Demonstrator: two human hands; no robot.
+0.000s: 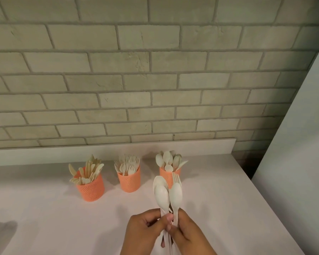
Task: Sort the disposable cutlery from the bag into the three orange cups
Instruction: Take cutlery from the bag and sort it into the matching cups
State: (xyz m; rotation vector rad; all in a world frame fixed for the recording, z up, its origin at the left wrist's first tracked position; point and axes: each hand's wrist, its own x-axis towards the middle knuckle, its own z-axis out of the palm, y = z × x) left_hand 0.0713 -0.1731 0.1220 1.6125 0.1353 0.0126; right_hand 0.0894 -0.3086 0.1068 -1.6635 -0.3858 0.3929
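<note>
Lower centre of frame: left hand (145,229) and right hand (188,234) both clasp one bundle of spoons (167,195), bowls rising above the fingers, before the right cup (168,174)

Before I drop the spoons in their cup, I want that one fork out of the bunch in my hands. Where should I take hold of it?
Probably pinch the fork just below its prongs, coming from above and the right. Its head sticks up behind the right spoon, while its handle is buried among the others inside the left hand and right hand.
</note>
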